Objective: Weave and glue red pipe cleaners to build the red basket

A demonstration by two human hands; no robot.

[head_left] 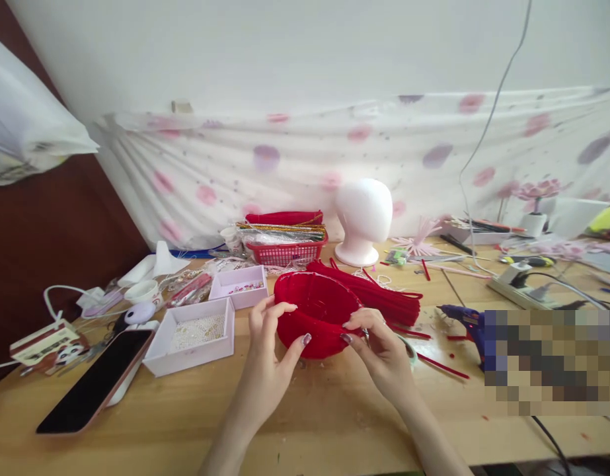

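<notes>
A bowl-shaped red fuzzy cap [314, 330] is held over the table, its hollow side facing up and toward me. My left hand [273, 334] grips its left front rim between thumb and fingers. At the right rim, my right hand [377, 340] pinches the edge between thumb and forefinger. A pale green handle [412, 352], perhaps of scissors, shows partly behind my right hand. Just behind the cap lies a bundle of red pipe cleaners [384, 294]. A loose red pipe cleaner [443, 366] rests to the right.
A white foam head [364, 218] stands at the back beside a red basket [287, 253] of supplies. Left are white bead trays [156, 360] [216, 287] and a phone [96, 380]. Right are a blue glue gun [466, 320], a power strip [517, 291] and a blurred-out patch.
</notes>
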